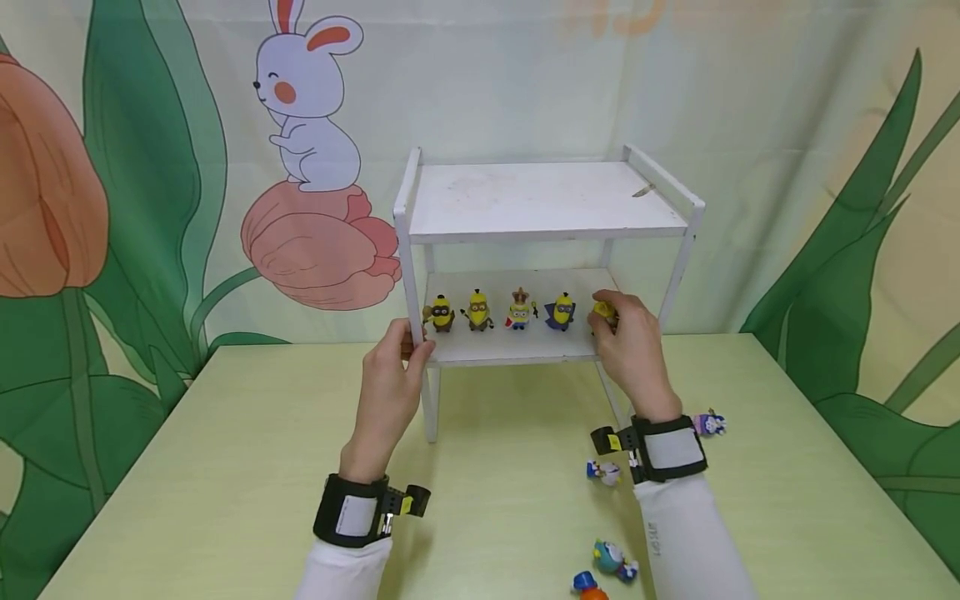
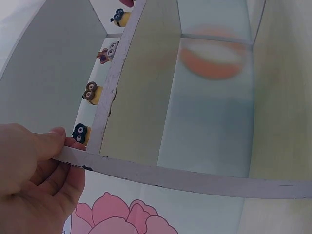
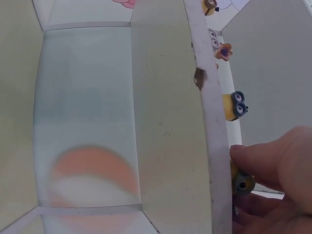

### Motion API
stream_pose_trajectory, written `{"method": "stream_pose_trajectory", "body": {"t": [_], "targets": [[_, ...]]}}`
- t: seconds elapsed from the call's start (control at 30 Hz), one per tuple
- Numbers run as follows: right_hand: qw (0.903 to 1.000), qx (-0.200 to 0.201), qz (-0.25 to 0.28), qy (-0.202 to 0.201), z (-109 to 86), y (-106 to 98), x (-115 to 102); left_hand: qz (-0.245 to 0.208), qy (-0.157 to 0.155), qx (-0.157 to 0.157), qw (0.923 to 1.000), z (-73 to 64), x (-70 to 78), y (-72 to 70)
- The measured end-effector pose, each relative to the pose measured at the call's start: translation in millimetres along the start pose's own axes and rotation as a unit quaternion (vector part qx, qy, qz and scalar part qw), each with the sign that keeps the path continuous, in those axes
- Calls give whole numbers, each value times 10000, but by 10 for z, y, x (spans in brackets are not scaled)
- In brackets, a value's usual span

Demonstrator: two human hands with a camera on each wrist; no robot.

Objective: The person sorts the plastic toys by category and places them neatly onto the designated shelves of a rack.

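My right hand (image 1: 632,350) pinches a yellow minion figurine (image 3: 242,184) between thumb and fingers at the right end of the lower shelf (image 1: 517,348). Most of that figurine is hidden by the hand in the head view. With the left hand (image 1: 390,392) I grip the front left post (image 1: 412,287) of the white two-tier rack at lower-shelf height. Between the hands, several minion figurines stand upright in a row: one with a dark mask (image 1: 441,315), one with a yellow beard (image 1: 477,312), one with a crown (image 1: 519,310), and one in a dark cape (image 1: 560,312).
The rack's top shelf (image 1: 517,196) lies above the row. On the green table (image 1: 247,467), small figurines lie near my right forearm: a white-and-blue one (image 1: 604,472), a teal one (image 1: 615,561), an orange one with a blue hat (image 1: 588,587), and a purple one (image 1: 709,422).
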State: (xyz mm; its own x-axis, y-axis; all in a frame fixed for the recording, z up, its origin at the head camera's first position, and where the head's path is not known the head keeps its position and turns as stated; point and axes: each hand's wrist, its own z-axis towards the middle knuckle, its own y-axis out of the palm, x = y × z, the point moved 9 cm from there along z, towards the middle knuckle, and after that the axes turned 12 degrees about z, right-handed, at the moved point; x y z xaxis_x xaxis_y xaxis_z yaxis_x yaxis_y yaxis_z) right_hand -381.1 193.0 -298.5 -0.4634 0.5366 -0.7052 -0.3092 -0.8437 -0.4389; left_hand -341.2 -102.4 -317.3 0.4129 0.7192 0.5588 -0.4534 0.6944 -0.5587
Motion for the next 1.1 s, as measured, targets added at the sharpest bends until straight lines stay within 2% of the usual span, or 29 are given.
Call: {"method": "stream_pose_trajectory", "body": {"t": [0.3, 0.63, 1.1], "targets": [[9996, -228, 38, 171, 6, 13, 22, 9, -15, -11, 10000, -4, -6, 5], [10000, -60, 22, 27, 7, 4, 4, -23, -1, 11, 10000, -7, -8, 1], [9994, -267, 3, 219, 11, 16, 14, 5, -14, -14, 10000, 4, 0, 0]]}}
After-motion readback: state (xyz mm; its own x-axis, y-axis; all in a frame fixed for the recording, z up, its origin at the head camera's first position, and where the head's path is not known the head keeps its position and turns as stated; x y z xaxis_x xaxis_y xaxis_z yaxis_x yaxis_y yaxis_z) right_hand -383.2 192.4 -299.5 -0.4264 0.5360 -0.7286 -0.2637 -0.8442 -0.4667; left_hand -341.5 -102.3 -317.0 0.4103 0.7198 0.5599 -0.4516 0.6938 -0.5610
